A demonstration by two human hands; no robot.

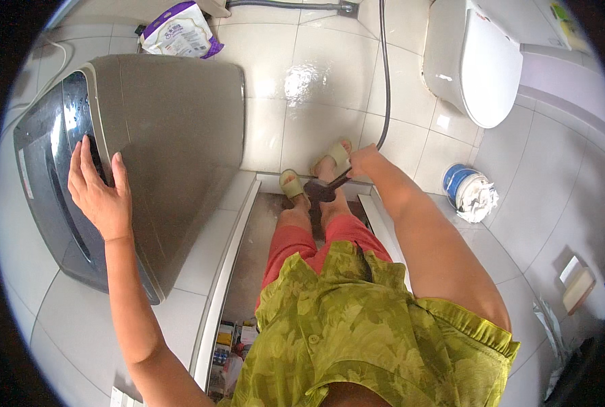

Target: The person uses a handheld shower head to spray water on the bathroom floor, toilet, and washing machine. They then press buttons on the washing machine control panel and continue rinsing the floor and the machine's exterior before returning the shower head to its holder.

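My left hand (pixel 101 193) rests on the front top edge of a grey washing machine (pixel 180 122) with a dark glossy lid (pixel 63 203). Its fingers are spread near the control panel, holding nothing. In my right hand (pixel 367 162) is the handle of a dark shower head (pixel 320 190), which points downward in front of my lower legs. From that handle a dark hose (pixel 387 76) runs away across the tiled floor to the far side. Both feet wear pale green slippers (pixel 292 184) at the door sill.
The floor tiles (pixel 328 61) shine wet. A white toilet (pixel 490 71) stands far right, with a blue and white paper-filled bucket (pixel 457 185) nearer. Beyond the machine lies a purple and white package (pixel 180 33). A grey drain hose (pixel 282 5) reaches a floor drain (pixel 348 8).
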